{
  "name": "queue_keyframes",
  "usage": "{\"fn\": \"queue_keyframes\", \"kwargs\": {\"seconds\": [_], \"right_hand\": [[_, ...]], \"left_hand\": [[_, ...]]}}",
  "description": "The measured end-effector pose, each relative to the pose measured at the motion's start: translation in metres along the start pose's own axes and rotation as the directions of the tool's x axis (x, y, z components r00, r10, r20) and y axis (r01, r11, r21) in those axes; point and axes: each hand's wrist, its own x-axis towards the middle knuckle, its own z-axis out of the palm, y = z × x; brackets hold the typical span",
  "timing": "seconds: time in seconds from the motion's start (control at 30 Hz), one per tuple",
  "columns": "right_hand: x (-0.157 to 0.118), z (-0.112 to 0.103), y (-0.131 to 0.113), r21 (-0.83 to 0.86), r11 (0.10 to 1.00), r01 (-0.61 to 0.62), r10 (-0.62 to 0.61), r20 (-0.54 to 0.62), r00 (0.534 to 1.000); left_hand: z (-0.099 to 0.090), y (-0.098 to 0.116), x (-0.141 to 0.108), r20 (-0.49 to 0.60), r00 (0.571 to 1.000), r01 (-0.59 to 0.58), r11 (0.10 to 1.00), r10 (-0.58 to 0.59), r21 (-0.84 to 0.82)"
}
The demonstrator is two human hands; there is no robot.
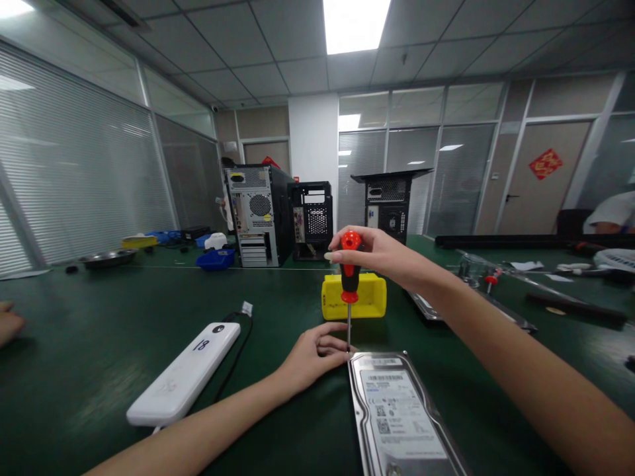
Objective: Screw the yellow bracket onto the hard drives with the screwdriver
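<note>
My right hand (370, 250) grips a red and black screwdriver (350, 270), thumb and fingers round its handle. It stands upright, shaft pointing down, its tip at the far left corner of a silver hard drive (397, 410). The drive lies on the green table with its white label facing up and its near end cut off by the frame. At that same corner my left hand (317, 354) has its fingers bent and its thumb against the drive's edge, close round the screwdriver tip. Whether a screw sits under the tip is hidden.
A yellow bin (373, 297) stands just behind the screwdriver. To the left lies a white power bank (186, 373) with a black cable. Computer cases (260, 211) stand farther back, near a blue tray (215, 259). Another person's hand (10, 324) is at the left edge.
</note>
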Motion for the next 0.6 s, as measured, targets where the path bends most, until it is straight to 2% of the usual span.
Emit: {"fn": "queue_keyframes", "kwargs": {"seconds": [0.2, 0.47, 0.6], "right_hand": [[-0.0031, 0.0053, -0.0058, 0.065, 0.998, 0.020, -0.024, 0.051, 0.998], [-0.0059, 0.0044, -0.0072, 0.188, 0.982, -0.016, -0.001, 0.085, 0.996], [-0.0032, 0.0054, -0.0061, 0.267, 0.962, -0.050, 0.041, 0.036, 0.998]], "left_hand": [[0.0001, -0.0029, 0.0019, 0.004, 1.000, -0.018, 1.000, 0.018, -0.007], [0.0000, -0.0032, 0.0021, 0.003, 1.000, -0.014, 1.000, 0.014, 0.001], [0.0003, -0.0034, 0.0017, 0.004, 1.000, -0.012, 1.000, 0.012, 0.004]]}}
